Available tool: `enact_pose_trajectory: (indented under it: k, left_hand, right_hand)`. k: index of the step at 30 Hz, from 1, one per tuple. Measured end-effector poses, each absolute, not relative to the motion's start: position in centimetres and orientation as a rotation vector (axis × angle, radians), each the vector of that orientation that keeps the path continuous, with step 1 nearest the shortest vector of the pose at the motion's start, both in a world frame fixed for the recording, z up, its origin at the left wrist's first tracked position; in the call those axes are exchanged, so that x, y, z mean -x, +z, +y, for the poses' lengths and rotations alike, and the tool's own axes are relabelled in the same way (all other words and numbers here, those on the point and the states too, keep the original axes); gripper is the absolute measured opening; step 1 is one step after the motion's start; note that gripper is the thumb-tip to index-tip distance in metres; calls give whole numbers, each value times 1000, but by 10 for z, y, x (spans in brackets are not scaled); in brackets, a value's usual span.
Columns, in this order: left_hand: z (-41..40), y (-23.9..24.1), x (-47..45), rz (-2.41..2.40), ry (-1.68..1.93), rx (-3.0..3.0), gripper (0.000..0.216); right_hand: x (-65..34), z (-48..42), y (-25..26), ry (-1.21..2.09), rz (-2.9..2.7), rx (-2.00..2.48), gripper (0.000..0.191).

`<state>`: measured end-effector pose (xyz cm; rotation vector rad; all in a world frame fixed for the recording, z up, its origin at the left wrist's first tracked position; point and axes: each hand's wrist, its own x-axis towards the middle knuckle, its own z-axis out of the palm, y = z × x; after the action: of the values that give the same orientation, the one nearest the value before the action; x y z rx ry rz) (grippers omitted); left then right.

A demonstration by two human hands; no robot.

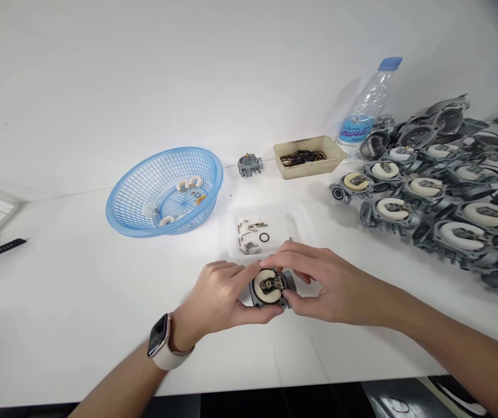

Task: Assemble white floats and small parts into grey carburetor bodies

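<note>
A small grey metal carburetor body (268,289) with a cream ring-shaped float on top is held just above the white table (78,278), near its front edge. My left hand (218,299), with a watch on the wrist, grips its left side with curled fingers. My right hand (318,281) closes over its right side and top, fingertips pinching at the float. Just behind the hands lies a clear shallow tray (294,223) with small metal pins and a black O-ring.
A blue plastic basket (144,180) with a few white floats stands at the left. A lone carburetor body (249,165), a beige tray (333,155) of black rings and a water bottle (368,107) sit behind. Several assembled carburetors (432,203) crowd the right side.
</note>
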<state>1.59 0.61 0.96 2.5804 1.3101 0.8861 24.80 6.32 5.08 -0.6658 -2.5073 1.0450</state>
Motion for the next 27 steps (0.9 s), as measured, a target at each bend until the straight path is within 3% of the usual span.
enact_pose_trajectory:
  k: [27]
  left_hand:
    - [5,10,-15,1338,852,-2526,43]
  right_hand:
    - [-248,62,51,1010,-2514,591,54]
